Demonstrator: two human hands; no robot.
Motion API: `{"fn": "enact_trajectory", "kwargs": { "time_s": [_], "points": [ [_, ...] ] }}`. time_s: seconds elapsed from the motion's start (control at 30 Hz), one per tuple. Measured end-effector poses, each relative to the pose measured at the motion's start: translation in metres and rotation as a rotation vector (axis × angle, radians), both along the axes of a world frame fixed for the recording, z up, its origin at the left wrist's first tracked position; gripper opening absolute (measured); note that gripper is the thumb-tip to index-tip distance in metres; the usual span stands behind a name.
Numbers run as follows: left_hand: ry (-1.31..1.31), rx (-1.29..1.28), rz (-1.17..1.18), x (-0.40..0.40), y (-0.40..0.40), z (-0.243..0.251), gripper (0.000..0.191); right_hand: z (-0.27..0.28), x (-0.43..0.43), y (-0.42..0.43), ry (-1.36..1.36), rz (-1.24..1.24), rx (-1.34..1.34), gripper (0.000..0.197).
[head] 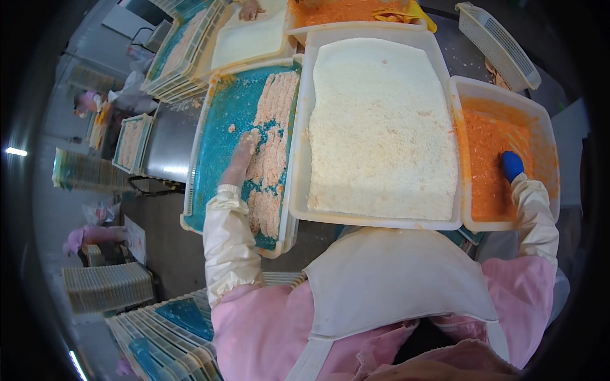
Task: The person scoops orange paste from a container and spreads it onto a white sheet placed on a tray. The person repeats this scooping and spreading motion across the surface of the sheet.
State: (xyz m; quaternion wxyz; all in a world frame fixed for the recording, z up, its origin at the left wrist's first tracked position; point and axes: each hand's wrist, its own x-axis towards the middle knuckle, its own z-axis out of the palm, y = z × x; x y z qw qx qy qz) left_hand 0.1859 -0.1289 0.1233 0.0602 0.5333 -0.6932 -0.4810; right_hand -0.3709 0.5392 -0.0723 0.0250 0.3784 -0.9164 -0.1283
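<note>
My left hand, in a clear, crumb-dusted glove, is at the left edge of the crumb-coated strips. These lie in packed rows along the right side of a teal mesh mat in a white plastic tray. One loose coated bit sits apart on the mat. Wearing a blue glove, my right hand is over or in the orange batter of a white tub; its fingers are hidden. Between my hands stands a large white tub of pale breadcrumbs.
Stacked trays stand at the upper left, and more at the lower left. Another person's gloved hand rests over a second crumb tub. A yellow glove lies on a far batter tub. A perforated basket leans at the upper right.
</note>
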Motion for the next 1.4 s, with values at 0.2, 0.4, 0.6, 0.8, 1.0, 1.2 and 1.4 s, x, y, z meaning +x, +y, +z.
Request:
{"fn": "enact_trajectory", "kwargs": {
  "time_s": [0.2,0.4,0.6,0.8,1.0,1.2,1.4],
  "points": [
    [0.242,0.09,0.205,0.04,-0.038,-0.044,0.06,0.042,0.01,-0.001,0.082,0.049,-0.275,0.013],
    [0.228,-0.006,0.131,0.04,0.064,0.0,0.051,0.172,0.052,-0.109,-0.045,0.045,-0.61,0.022],
    [-0.035,-0.032,-0.847,-0.042,0.162,0.012,0.046,0.294,0.159,-0.215,-0.312,0.307,-0.956,0.032],
    [-0.419,-0.894,-1.188,-0.105,0.145,-0.044,0.035,0.257,0.243,-0.255,-0.985,0.443,-0.657,0.036],
    [0.073,-0.777,-0.906,-0.151,0.153,-0.123,0.054,0.231,0.226,-0.205,-0.947,0.105,-0.833,0.029],
    [-0.216,-0.557,-1.08,-0.163,0.217,-0.07,0.072,0.205,0.193,-0.134,-0.749,0.043,-0.88,0.027],
    [-0.149,-0.516,-1.006,-0.15,0.211,-0.085,0.04,0.13,0.123,-0.067,-0.411,-0.037,-0.383,0.023]
  ]
}}
